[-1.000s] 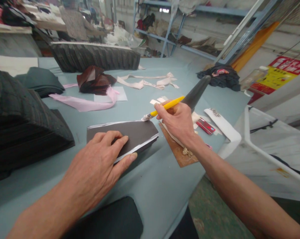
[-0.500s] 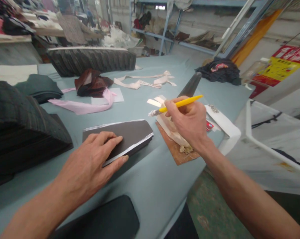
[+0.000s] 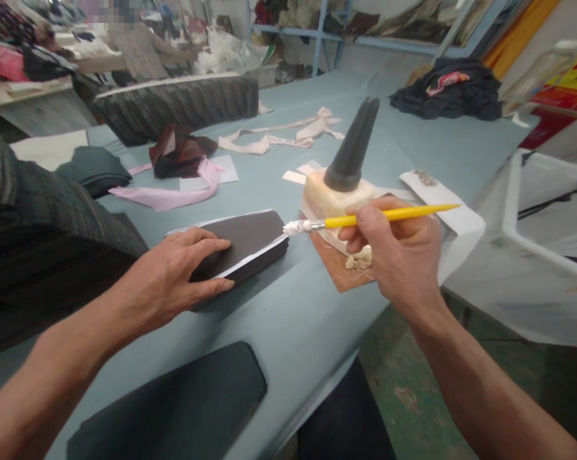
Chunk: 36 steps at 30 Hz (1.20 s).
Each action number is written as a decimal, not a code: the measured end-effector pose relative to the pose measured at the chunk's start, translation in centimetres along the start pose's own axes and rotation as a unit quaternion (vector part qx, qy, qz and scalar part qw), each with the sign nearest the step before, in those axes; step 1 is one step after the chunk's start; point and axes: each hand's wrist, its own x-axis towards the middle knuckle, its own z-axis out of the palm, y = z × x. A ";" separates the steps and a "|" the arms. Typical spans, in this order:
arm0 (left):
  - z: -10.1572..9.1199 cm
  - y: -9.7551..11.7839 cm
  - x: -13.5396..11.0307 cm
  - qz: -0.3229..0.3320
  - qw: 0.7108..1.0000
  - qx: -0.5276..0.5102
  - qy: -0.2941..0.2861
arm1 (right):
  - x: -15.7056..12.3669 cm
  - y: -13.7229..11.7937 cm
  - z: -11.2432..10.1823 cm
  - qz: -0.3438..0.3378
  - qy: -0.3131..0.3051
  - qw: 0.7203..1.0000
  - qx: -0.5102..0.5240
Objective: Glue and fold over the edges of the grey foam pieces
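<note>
My left hand [image 3: 173,271] lies on a stack of dark cut pieces [image 3: 254,233] with pale edges. Its fingers rest spread on the top face, while the thumb stretches along the near edge. In my right hand [image 3: 400,255] is a yellow-handled brush [image 3: 388,216], pinched between thumb and fingers. White paste coats the brush tip, which is at the stack's right corner; whether it touches is unclear. Behind the right hand stands a cream-coloured, crusted block [image 3: 317,191] with a dark tapered cone [image 3: 354,144] upright on top. A brown board [image 3: 338,271] lies beneath it.
Another dark flat piece [image 3: 183,402] lies at the near table edge. Large dark fabric stacks stand at left [image 3: 39,243] and at the back [image 3: 183,108]. Pink fabric strip [image 3: 168,199], pale ribbon [image 3: 288,144] and dark cloth [image 3: 446,89] lie around. A person [image 3: 139,51] is in the background.
The view has shifted. My right hand has moved the brush right and lower, bringing its tip to the stack's corner. The block and cone now show more fully. My left hand stays on the stack.
</note>
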 end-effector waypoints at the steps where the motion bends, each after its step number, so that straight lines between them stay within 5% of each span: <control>1: -0.3 0.0 0.2 -0.002 1.000 -0.005 -0.007 | -0.3 0.2 -0.5 0.007 0.003 1.000 0.006; 13: -2.2 1.5 0.3 -0.015 1.000 -0.014 -0.021 | -5.2 2.5 -5.1 0.078 0.017 0.992 0.099; 23: -3.8 -0.1 0.5 -0.136 0.960 -0.230 -0.079 | -7.3 2.3 -6.1 0.086 -0.021 0.975 0.202; 36: -3.6 -0.7 1.0 -0.182 0.952 -0.235 -0.068 | -8.2 2.1 -6.3 0.111 -0.028 0.961 0.252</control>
